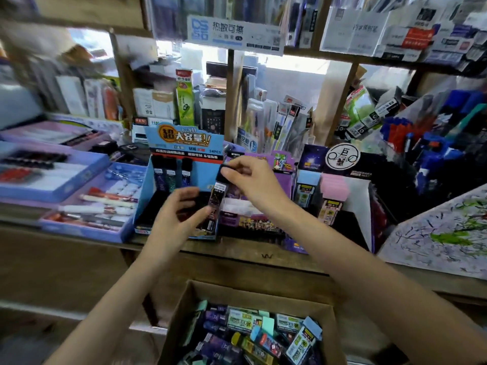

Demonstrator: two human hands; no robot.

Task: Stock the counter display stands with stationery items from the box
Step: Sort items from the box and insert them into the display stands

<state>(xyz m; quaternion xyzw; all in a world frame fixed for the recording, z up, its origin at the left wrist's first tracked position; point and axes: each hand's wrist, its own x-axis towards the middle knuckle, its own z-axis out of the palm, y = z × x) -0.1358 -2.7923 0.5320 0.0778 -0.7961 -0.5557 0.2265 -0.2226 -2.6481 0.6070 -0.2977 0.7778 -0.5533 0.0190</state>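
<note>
The black cap of a slim lead case [214, 200] was pinched between thumb and fingertips of the right hand [247, 180]. The case was held nearly upright, its long axis running down and slightly left from those fingers into the right end of the blue display stand [144, 192]. The left hand [179, 209], nearer the lower end, was curled loosely alongside; contact could not be told. Hard, glossy plastic was suggested; stand and box [178, 312] looked cardboard.
</note>
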